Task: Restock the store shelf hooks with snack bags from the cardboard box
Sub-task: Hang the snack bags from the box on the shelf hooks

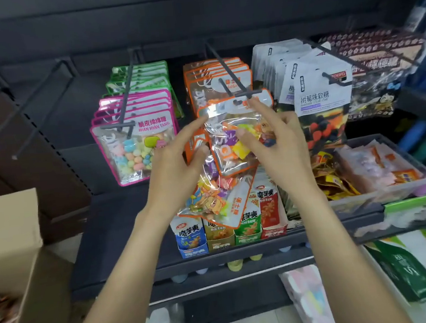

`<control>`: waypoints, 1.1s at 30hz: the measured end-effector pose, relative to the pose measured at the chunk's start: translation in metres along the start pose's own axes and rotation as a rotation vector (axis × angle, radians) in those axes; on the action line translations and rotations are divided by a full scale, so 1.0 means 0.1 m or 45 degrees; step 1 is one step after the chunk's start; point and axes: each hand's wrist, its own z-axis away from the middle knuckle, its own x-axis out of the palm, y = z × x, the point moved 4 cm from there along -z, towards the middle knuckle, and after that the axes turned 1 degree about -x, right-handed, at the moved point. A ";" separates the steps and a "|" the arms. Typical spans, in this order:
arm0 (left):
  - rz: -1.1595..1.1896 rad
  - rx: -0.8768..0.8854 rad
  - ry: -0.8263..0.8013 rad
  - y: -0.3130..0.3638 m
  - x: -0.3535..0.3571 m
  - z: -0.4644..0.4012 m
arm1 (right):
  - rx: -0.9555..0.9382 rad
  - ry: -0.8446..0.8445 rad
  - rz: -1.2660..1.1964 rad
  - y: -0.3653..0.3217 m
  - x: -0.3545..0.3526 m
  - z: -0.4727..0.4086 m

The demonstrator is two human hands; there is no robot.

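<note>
Nearest, low and to the left of both hands, the box stands open with one flap up; some wrapped packs show in its bottom corner.

The left hand has its forefinger stretched out, the tip on the top left corner of the orange bag. Its thumb and other fingers curl round the left edge of a second orange bag that lies partly behind the first. So this grip is grasping, only partly closed.

The right hand meets the same front bag from the right. Its thumb presses on the clear front, over the sweets, and its forefinger reaches up to the white header beside the hang hole. The other fingers are folded behind; whether they touch the bag cannot be told. This grip pinches the bag loosely.

A third bag hangs below the hands, tilted, its header pointing down; what holds it is hidden.

Just below that, small cartons stand in a row on the shelf.

The front bag's header sits right at the tip of the hook, whose crossbar lies over it. Beyond the hands, more orange bags hang on that hook. Left of the grip hang pink bags and green bags; right of it, white bags.
</note>
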 end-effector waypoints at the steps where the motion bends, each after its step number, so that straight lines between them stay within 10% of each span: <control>1: -0.023 -0.003 -0.017 -0.03 0.02 0.01 | 0.019 0.004 0.008 0.02 0.04 -0.07; 11: -0.062 -0.222 -0.043 -0.34 0.10 0.32 | -0.033 0.234 0.440 0.21 0.60 -0.58; 19: 0.882 -0.786 0.158 -0.34 0.16 0.45 | 0.146 -0.205 -0.275 0.10 0.39 0.65; 33: 0.890 -0.680 0.370 -0.16 0.23 0.48 | 0.696 -0.216 -0.812 0.30 0.22 1.03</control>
